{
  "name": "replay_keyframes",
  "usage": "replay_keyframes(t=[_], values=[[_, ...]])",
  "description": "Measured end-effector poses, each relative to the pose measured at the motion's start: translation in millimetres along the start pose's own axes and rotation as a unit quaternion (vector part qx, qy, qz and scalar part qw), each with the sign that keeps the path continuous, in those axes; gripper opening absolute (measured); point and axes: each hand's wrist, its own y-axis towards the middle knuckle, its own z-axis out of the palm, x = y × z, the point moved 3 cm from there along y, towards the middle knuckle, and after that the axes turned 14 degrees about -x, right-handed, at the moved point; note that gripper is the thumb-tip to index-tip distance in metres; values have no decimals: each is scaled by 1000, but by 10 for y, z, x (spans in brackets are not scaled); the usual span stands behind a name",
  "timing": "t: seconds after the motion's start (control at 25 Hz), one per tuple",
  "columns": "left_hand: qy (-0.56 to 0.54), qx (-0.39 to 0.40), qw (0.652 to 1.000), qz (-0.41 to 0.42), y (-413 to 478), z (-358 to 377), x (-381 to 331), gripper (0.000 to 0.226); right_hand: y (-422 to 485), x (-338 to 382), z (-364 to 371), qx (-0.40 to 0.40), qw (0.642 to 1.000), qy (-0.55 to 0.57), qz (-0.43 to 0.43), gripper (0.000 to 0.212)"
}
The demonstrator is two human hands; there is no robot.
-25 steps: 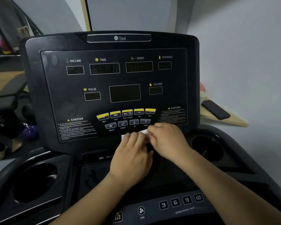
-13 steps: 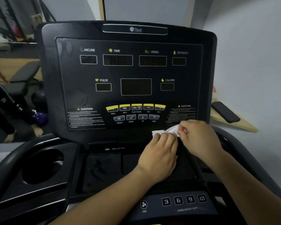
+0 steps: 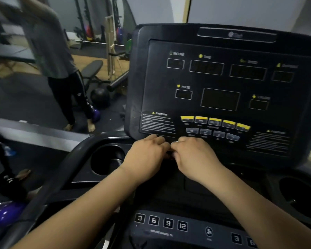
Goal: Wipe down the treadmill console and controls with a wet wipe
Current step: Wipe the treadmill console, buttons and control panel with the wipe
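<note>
The black treadmill console fills the right half of the head view, its display windows dark, with a row of yellow buttons and grey buttons below them. My left hand and my right hand meet knuckle to knuckle at the console's lower edge, just under the caution label. Both have their fingers curled inward. The white wet wipe is hidden between them. A lower control strip with number keys and a fan key lies beneath my forearms.
Round cup holders sit at the left and right of the tray. Left of the console, a person stands by a weight bench and a dark ball. A purple weight lies low left.
Both hands slid left along the console's bottom edge, from under the right caution label to under the left one. The wipe, visible between them before, is now covered. My view swung left.
</note>
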Motion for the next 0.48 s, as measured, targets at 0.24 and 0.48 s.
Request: replay_keyframes(t=[0.24,0.48], values=[[-71,64,992,-83,-86,-30,267,28,13,80,7,12,998,57,14,28],[57,-57,996,36,-214,-281,534,27,136,258,77,17,996,81,-22,31]])
